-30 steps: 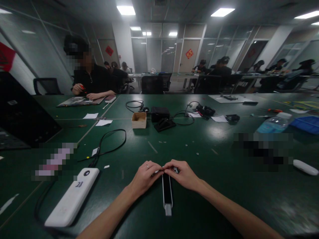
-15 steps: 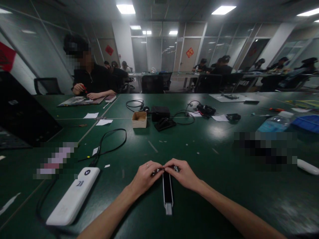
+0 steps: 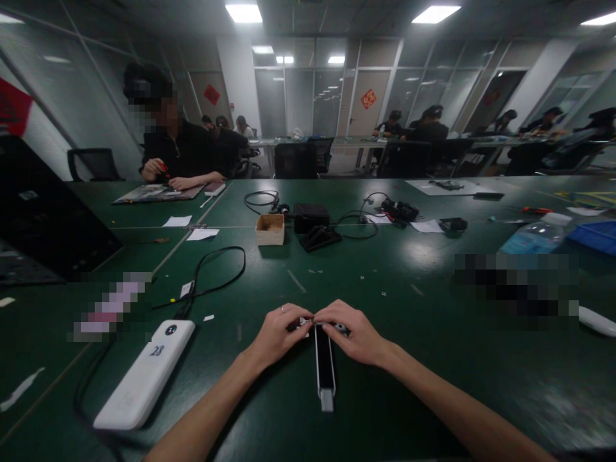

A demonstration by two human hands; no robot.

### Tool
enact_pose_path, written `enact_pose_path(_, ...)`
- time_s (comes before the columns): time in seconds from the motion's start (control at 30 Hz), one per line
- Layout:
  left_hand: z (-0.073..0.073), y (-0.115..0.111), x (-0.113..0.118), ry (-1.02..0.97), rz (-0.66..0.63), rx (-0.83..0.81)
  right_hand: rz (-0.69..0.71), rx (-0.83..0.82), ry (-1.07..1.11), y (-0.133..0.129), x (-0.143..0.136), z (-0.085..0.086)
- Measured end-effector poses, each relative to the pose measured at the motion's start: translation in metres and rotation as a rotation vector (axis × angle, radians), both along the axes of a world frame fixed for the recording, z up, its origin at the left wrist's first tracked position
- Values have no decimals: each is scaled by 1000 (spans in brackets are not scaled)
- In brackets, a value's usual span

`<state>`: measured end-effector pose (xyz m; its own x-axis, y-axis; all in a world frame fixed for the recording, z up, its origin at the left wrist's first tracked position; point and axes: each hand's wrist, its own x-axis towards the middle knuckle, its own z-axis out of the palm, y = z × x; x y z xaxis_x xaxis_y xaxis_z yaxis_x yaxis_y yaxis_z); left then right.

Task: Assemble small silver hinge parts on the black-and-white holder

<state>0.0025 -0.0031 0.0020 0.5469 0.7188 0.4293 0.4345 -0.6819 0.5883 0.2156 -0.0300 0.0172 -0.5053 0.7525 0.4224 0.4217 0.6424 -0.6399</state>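
On the green table [image 3: 414, 398] lies a long, narrow black bar [image 3: 325, 362] with silver edges and a pale grey tip [image 3: 326, 400] pointing toward me. Its exact kind is not clear. My left hand [image 3: 282, 333] and my right hand [image 3: 356, 330] meet at its far end, fingertips pinched together there. Small black and silver parts stick out sideways behind the fingers of both hands. What joins them to the bar is hidden by the fingertips.
To the left are a white power bank [image 3: 147, 372] marked 28 and its black cable [image 3: 244, 263]. Ahead stand a small open box [image 3: 270, 232] and a black case [image 3: 310, 219]. A bottle [image 3: 534, 234] is at right. Another person [image 3: 185, 151] sits across the table.
The fingers of both hands have shifted slightly at the bar's far end, the right thumb now lower against it. The whole view has moved a little; the bar stays in place.
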Motion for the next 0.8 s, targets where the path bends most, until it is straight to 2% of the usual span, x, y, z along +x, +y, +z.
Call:
enact_pose_path(0.2, 3, 10, -10, 164, 14, -64, -112, 96, -201, 10, 21, -1)
enact_pose_path(0.37, 2, 11, -10, 197, -17, -128, -101, 54, -401, 15, 34, -1)
enact_pose_path(0.8, 4, 8, -6, 105, 10, -264, -60, 11, -375, 15, 30, -8)
